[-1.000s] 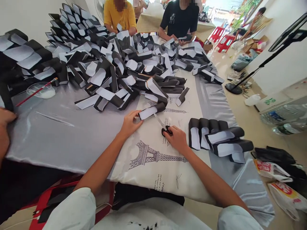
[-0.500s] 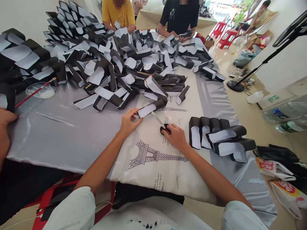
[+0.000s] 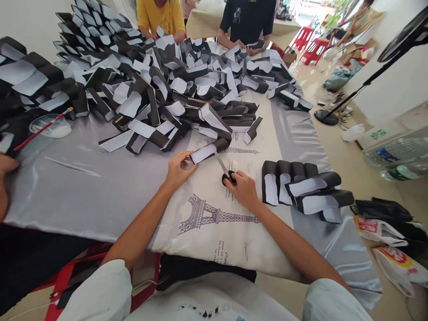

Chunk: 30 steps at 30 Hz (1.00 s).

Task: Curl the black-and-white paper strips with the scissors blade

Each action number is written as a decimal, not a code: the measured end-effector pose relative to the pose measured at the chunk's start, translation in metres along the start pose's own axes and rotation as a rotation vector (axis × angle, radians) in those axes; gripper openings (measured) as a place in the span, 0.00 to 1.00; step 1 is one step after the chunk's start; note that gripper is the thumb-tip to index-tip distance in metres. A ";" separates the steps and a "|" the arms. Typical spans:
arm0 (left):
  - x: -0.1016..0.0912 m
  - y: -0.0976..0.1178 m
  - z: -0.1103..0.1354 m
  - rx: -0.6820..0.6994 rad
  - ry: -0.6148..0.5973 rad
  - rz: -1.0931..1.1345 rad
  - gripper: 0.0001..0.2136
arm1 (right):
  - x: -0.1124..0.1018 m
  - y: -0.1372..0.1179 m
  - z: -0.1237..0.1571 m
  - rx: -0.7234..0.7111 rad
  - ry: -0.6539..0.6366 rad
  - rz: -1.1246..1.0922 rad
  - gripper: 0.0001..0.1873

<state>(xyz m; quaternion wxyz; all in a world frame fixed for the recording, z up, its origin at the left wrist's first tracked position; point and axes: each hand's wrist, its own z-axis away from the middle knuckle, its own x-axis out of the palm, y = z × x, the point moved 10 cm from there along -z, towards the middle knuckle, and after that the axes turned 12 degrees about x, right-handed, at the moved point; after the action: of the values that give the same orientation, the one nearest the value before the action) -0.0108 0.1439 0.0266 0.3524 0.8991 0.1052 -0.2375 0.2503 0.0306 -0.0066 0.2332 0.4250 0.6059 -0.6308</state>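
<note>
My left hand (image 3: 179, 170) pinches the near end of a black paper piece with a white flap (image 3: 202, 154), which lies slanted over the printed cloth. In my right hand (image 3: 245, 189) are scissors with black handles (image 3: 228, 177). Their blades point up and left, touching the right end of the white flap; whether they are cutting into it I cannot tell. Just beyond, a large heap of similar black-and-white folded pieces (image 3: 143, 129) spreads across the table. To the right of my right hand lies a small group of these pieces (image 3: 270, 187), some side by side and some stacked.
A clear dish with white paste (image 3: 62, 130) and a red brush (image 3: 40, 133) stands at left, near another person's hand (image 3: 7, 164). Two people sit across the table, one in a yellow shirt (image 3: 160, 18). A black fan (image 3: 326, 117) and plastic bags (image 3: 397, 267) stand right.
The scissor blades have closed somewhat and stand more upright against the white flap. My left hand keeps its hold on the piece. The whole view has shifted slightly.
</note>
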 end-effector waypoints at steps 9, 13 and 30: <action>0.000 0.003 0.000 0.027 0.006 0.010 0.23 | -0.004 -0.003 0.002 0.007 0.027 -0.031 0.22; 0.000 0.003 0.000 0.018 0.006 0.016 0.23 | -0.001 -0.004 0.002 -0.021 0.007 -0.028 0.25; -0.005 0.008 -0.002 0.092 0.071 0.024 0.23 | -0.007 0.005 -0.004 0.026 0.056 -0.132 0.18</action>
<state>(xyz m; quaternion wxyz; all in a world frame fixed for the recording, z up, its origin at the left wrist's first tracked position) -0.0114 0.1394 0.0346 0.3094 0.9235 0.0959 -0.2056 0.2597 0.0321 -0.0032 0.1686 0.4044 0.6307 -0.6405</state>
